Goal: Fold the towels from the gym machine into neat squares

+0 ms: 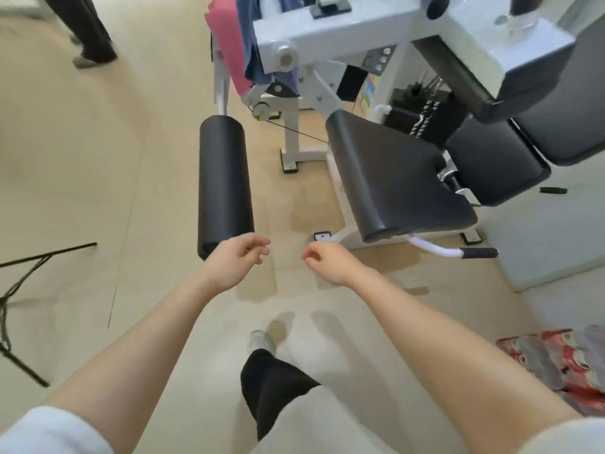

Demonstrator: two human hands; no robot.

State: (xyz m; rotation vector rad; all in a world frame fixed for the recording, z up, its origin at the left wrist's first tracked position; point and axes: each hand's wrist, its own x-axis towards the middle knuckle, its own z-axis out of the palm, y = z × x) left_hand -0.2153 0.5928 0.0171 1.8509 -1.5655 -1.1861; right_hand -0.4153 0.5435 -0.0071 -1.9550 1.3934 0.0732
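Nearest the camera, two bare forearms reach forward out of white sleeves, and below them a dark trouser leg (pixel 271 385) ends in a pale shoe (pixel 262 342) on the beige floor (pixel 98 158). The left hand (pixel 234 260) hangs just in front of the near end of a black foam roller (pixel 224 181), fingers loosely curled and holding nothing. The right hand (pixel 327 262) matches it a little to the right, fingers loosely bent, thumb and forefinger close together, nothing between them. The two hands are near each other but apart.

Farther off stands the gym machine (pixel 343 34), white frame, with a black padded seat (pixel 393 172) to the right of the roller. And there are the towels: a pink towel (pixel 226 40) and a blue towel (pixel 253 37) hang side by side over the machine's far left upper part, well away from both hands, unfolded.

At the near right edge lies a red patterned cloth (pixel 563 358). At the left, thin black stand legs (pixel 29 273) spread on the floor. At the far left, another person's dark trouser legs (pixel 85 27) stand, blurred.
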